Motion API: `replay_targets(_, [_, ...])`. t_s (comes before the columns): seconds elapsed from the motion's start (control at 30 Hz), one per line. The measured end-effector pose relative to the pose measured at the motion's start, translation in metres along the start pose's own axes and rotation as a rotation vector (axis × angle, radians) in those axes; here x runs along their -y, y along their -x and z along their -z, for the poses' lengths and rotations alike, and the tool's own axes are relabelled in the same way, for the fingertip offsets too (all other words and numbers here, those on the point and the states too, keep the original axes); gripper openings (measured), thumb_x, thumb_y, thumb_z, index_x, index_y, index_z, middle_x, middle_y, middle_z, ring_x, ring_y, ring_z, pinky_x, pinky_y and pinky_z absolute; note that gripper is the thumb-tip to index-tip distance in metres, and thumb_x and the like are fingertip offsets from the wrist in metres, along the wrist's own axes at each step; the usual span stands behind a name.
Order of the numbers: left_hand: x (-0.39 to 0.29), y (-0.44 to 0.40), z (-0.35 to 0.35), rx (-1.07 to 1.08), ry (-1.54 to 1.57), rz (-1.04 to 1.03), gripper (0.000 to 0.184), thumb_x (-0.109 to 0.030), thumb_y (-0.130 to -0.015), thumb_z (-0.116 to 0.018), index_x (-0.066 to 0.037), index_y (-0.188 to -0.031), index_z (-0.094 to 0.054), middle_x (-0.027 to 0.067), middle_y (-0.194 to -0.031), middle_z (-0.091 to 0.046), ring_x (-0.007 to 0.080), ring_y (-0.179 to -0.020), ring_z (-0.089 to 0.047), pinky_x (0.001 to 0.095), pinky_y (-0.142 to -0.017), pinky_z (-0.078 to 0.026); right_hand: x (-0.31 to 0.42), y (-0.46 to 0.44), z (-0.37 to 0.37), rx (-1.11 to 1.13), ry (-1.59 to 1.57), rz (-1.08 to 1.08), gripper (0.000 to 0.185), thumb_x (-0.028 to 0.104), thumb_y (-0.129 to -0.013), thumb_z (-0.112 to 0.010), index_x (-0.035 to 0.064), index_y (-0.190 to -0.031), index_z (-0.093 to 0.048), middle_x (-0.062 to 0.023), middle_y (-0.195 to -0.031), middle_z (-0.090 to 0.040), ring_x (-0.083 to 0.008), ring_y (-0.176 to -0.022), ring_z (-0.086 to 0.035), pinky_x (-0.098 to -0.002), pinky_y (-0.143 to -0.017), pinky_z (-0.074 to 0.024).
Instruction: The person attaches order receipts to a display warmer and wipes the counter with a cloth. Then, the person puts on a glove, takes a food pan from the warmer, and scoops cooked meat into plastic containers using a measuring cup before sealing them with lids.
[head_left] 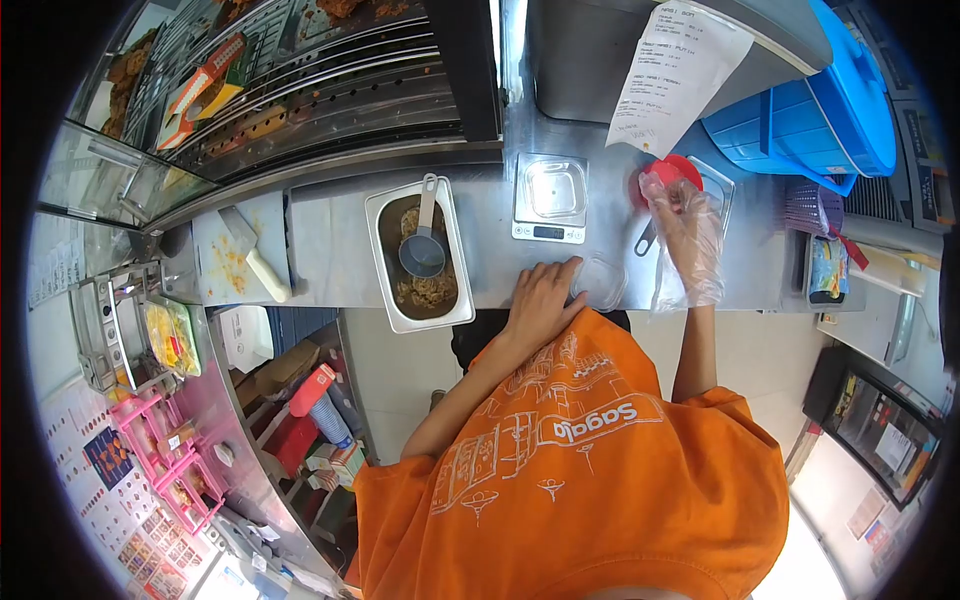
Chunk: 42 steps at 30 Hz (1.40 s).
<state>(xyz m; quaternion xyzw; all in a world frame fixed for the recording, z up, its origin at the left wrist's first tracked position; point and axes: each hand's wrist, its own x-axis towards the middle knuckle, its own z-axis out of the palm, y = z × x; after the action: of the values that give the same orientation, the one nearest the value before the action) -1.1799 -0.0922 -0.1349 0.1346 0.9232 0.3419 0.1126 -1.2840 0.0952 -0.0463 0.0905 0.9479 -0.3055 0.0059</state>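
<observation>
My left hand (545,297) is bare and lies on the counter's front edge, fingers stretched out. Beside its fingertips sits a clear plastic piece (604,280), hard to make out. My right hand (688,232) wears a loose clear plastic glove. Its fingers are bent together at a red bowl (684,170); what they hold, if anything, is hidden. A dark handle (645,240) sticks out near that wrist. Between the hands, farther back, a white digital scale (549,226) carries a clear square container (552,190).
To the left, a steel pan (376,235) holds brown food and a grey scoop (422,254). A knife (262,268) rests on a stained white board (215,262). A paper list (668,75) hangs at the back, near a blue bin (815,125). A glass food display (330,90) stands back left.
</observation>
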Motion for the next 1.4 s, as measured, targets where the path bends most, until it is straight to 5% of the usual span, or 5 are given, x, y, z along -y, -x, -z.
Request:
replay_targets(0.43, [-0.026,0.034,0.047,-0.314,-0.005,-0.177,0.026,-0.015,-0.079,-0.065,-0.010,-0.104,-0.063,0.0073,-0.092,-0.064,0.0226,-0.078,-0.059,0.0352,-0.073,-0.045,0.059,0.018,-0.023,0.109,-0.254,0.327,0.019,0.021,-0.084,-0.065,0.0041,-0.092,-0.061,-0.0102,-0.082,-0.063,-0.0200,-0.067,-0.059,-0.0344,-0.061,-0.0480])
replay_targets(0.77, [0.042,0.128,0.100,-1.078,0.172,0.614,0.023,-0.010,-0.085,-0.060,-0.006,-0.108,-0.061,0.0076,-0.090,-0.063,0.0181,-0.084,-0.059,0.0299,-0.072,-0.045,0.155,0.011,-0.113,0.107,0.325,1.233,0.026,0.008,-0.079,-0.054,0.0075,-0.105,-0.058,-0.0072,-0.106,-0.057,-0.0213,-0.076,-0.062,-0.0327,-0.059,-0.0518])
replay_targets(0.97, [0.066,0.134,0.077,-0.943,1.051,0.691,0.029,-0.020,-0.095,-0.050,-0.002,-0.117,-0.055,0.0058,-0.094,-0.064,0.0120,-0.081,-0.059,0.0255,-0.074,-0.044,0.174,0.002,-0.105,0.348,0.491,1.221,0.025,0.022,-0.085,-0.056,0.0082,-0.106,-0.059,-0.0084,-0.104,-0.053,-0.0272,-0.088,-0.059,-0.0387,-0.074,-0.0516])
replay_targets(1.2, [0.065,0.128,0.074,-0.812,1.167,0.556,0.040,-0.020,-0.095,-0.051,-0.002,-0.131,-0.048,0.0037,-0.094,-0.066,0.0095,-0.077,-0.061,0.0244,-0.075,-0.045,0.173,0.006,-0.086,0.764,0.363,1.178,0.020,0.023,-0.085,-0.058,0.0072,-0.097,-0.057,-0.0086,-0.094,-0.057,-0.0308,-0.085,-0.058,-0.0408,-0.075,-0.0479])
replay_targets(1.4, [0.053,0.124,0.061,-0.794,1.239,0.459,0.046,-0.012,-0.094,-0.052,0.002,-0.136,-0.038,0.0064,-0.106,-0.064,0.0109,-0.081,-0.061,0.0241,-0.076,-0.049,0.178,0.014,-0.061,0.434,0.428,1.481,0.017,0.011,-0.080,-0.056,0.0079,-0.097,-0.057,-0.0067,-0.082,-0.061,-0.0263,-0.080,-0.059,-0.0374,-0.069,-0.0485])
